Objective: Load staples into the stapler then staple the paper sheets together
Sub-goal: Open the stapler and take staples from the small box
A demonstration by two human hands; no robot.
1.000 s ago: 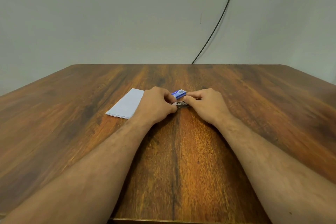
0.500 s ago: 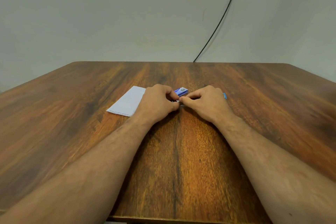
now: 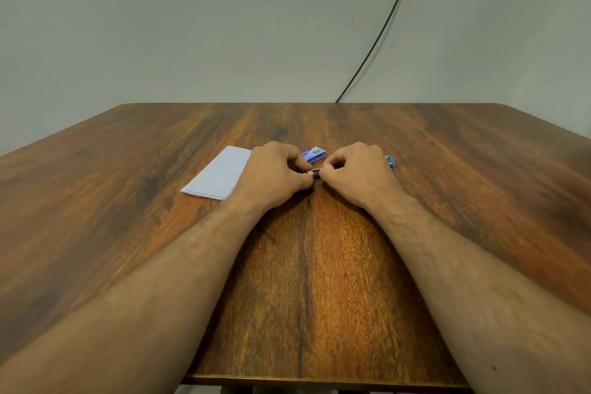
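Observation:
My right hand (image 3: 358, 174) is closed over a small stapler. Only the stapler's blue rear end (image 3: 389, 161) shows past my knuckles on the right. A short silvery metal part (image 3: 314, 173) sticks out on the left between both hands. My left hand (image 3: 275, 174) pinches that metal end with thumb and fingertips. I cannot tell whether staples are in the pinch. A blue and white staple box (image 3: 315, 154) lies on the table just behind my hands. White paper sheets (image 3: 220, 173) lie flat to the left, partly under my left hand.
The brown wooden table (image 3: 307, 281) runs to a near edge below my forearms. A grey wall stands behind it, with a black cable (image 3: 380, 32) running down to the table's back edge.
The blue end of the stapler has come into view to the right of my right hand. Less of the metal part shows between my hands. The box and the paper have not moved.

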